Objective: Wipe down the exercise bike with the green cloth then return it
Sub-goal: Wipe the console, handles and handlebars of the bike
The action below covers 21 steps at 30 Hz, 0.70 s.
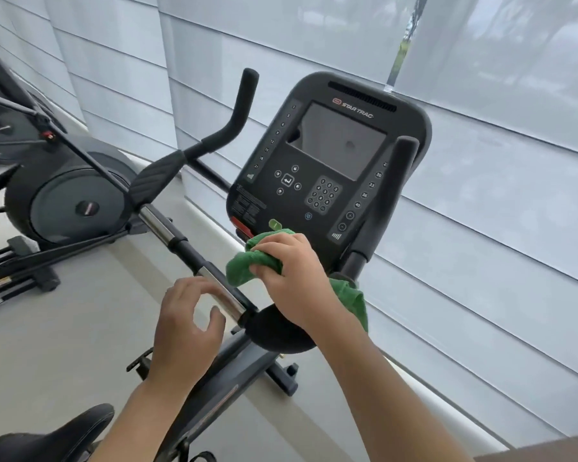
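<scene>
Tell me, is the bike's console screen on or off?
Off, it seems: the console screen is dark grey and shows only faint reflections, with no lit figures. The right hand holds the green cloth just below it.

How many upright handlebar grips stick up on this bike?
2. The left grip rises left of the console; the right grip stands in front of its right edge, above the right hand with the cloth.

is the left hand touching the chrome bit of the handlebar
Cannot tell. In the head view the left hand hovers open by the chrome grip, fingertips overlapping its edge, but no plain contact or gap shows.
</scene>
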### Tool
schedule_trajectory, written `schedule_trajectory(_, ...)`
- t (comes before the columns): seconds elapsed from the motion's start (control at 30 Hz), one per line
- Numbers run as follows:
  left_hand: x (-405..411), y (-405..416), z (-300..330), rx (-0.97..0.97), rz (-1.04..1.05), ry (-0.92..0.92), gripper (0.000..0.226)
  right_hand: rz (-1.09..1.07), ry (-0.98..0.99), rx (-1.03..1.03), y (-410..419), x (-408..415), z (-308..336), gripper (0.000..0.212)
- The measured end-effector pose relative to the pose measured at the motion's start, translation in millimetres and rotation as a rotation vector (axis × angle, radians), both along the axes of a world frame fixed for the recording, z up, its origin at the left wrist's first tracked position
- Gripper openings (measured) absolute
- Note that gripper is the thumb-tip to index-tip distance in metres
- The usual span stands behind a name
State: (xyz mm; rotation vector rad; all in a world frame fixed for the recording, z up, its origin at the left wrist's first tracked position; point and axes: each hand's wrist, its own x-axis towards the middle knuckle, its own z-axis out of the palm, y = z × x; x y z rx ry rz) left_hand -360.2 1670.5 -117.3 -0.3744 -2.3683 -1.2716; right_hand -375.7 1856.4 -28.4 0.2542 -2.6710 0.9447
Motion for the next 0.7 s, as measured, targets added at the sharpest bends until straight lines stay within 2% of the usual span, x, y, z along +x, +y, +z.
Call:
schedule_trajectory(0.13,-7.6,-24.8,-3.1,0.078,-0.024,-0.077,0.034,-0.019,-0.195,-0.167,-50.1,-32.9,-2.9,0.029)
schedule_trajectory(0.2,-9.0,-34.3,-4.6,0.093,-0.026,-0.103,0.032,-0.004,-0.348,-0.108,-71.4,-41.7,-8.2,0.035)
schedule_trajectory(0.27,-8.0,-36.5,-4.4,0.091,-0.038,-0.108,0.032,0.006,-0.412,-0.001,-81.0,-41.2,-18.3,0.035)
schedule_trajectory(0.5,-8.8,-46.5,5.6,0.203,-0.032,-0.062,0.024,-0.015,-0.348,0.318,-64.7,-11.3,-36.3,0.037)
schedule_trajectory(0.7,-19.0,-59.8,7.6,0.191,-0.063,-0.077,0.027,-0.069,-0.240,0.413,-78.7,-2.0,-47.4,0.035)
